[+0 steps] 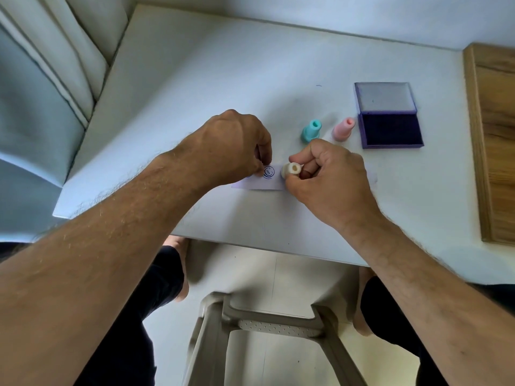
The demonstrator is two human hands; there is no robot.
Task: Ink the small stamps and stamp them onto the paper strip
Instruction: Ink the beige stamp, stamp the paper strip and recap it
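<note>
A white paper strip (260,185) lies on the white table (211,87), with a round blue print (268,172) on it. My left hand (234,143) presses the strip's left part down with its fingertips. My right hand (326,171) grips a small cream stamp (291,170) and holds it upright on the strip just right of the print. A teal stamp (311,130) and a pink stamp (344,129) stand upright beyond my right hand. The open purple ink pad (390,129) sits to their right, lid tipped back.
A wooden board (493,140) runs along the table's right side. Pale cushions (41,93) border the table on the left. Below the near table edge stand a grey plastic stool (267,327) and my knees.
</note>
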